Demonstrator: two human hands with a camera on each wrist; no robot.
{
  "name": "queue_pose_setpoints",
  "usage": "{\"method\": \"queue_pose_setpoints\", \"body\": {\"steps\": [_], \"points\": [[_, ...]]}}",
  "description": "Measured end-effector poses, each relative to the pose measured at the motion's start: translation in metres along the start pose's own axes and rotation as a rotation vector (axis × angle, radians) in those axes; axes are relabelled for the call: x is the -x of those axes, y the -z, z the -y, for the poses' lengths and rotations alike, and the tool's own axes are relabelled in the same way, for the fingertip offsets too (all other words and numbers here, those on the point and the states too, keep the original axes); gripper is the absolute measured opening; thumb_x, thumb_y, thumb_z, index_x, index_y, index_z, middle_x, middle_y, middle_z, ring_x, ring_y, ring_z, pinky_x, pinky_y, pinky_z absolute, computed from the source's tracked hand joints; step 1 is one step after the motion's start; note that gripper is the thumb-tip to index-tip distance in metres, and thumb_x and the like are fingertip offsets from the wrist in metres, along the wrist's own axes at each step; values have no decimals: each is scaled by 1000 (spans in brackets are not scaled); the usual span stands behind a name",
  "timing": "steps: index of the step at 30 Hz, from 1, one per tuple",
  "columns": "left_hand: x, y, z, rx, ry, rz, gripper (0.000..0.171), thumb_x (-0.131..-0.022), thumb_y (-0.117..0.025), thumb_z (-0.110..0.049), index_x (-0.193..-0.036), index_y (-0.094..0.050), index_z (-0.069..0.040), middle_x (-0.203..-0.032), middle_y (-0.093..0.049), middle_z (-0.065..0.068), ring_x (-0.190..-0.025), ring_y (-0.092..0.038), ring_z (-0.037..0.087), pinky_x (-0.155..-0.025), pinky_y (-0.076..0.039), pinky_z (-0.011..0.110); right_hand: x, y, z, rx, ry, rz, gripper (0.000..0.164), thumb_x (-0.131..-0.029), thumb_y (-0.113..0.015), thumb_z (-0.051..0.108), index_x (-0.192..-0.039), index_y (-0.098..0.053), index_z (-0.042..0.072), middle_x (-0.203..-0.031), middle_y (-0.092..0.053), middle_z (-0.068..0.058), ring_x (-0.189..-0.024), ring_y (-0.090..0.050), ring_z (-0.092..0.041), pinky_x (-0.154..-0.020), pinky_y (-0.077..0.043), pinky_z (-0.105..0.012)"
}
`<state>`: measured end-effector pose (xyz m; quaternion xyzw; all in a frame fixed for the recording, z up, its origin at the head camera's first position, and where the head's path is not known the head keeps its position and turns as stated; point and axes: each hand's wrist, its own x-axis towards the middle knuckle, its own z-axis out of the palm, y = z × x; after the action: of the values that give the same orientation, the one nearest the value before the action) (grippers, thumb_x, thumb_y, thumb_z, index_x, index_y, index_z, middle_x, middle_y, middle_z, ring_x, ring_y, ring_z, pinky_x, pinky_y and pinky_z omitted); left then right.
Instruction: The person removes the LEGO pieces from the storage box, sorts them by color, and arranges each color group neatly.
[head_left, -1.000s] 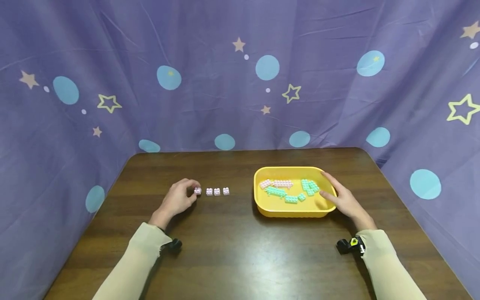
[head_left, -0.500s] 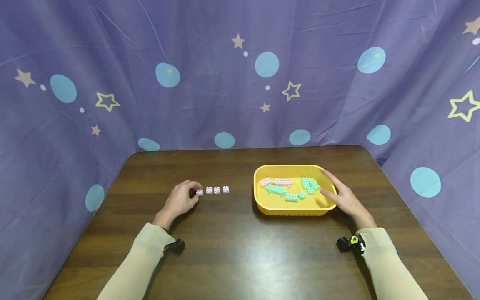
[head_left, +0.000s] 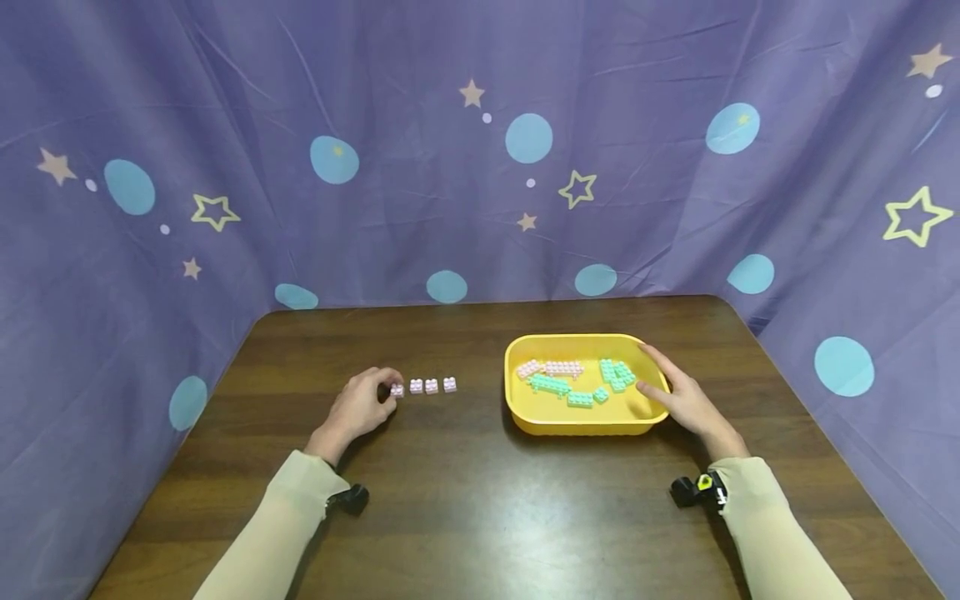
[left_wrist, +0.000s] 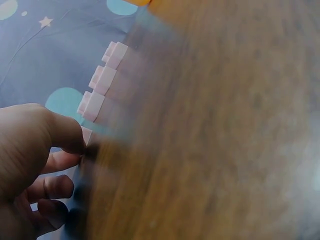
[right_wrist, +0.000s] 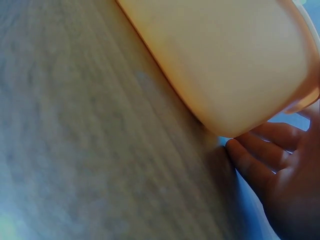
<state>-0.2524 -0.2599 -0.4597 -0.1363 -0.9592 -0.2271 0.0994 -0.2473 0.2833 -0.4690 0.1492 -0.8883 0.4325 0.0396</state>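
Head view: pink brick [head_left: 397, 390] drawn closer to its neighbours

Since a second ago, the gap to the three pink bricks [head_left: 431, 386] at three o'clock is narrowed, so the spacing of all four is judged tighter. At the nine o'clock end, on the surface [head_left: 465, 475], the brick is pinched in the left grip [head_left: 358, 407]. Well apart at three o'clock, the yellow tray [head_left: 587, 428] is held by its rim in the right grip [head_left: 693, 408].

We see pink bricks [head_left: 431, 387], mint-green bricks [head_left: 550, 384], a yellow tray [head_left: 579, 428], brown wood-grained table [head_left: 465, 475] and purple, star-printed curtain [head_left: 420, 192].
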Motion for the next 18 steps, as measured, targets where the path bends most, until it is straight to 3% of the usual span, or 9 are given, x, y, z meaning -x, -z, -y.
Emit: {"method": "queue_pose_setpoints", "body": {"steps": [18], "points": [[3, 4, -5, -84, 27, -6, 38, -76, -72, -17, -113, -64, -22, -97, -63, -3, -89, -64, 25, -65, -49, 44, 0, 0, -1, 6, 16, -15, 69, -94, -63, 28, -153, -30, 18, -154, -33, -21, -137, -34, -44, -106, -28, -62]]}}
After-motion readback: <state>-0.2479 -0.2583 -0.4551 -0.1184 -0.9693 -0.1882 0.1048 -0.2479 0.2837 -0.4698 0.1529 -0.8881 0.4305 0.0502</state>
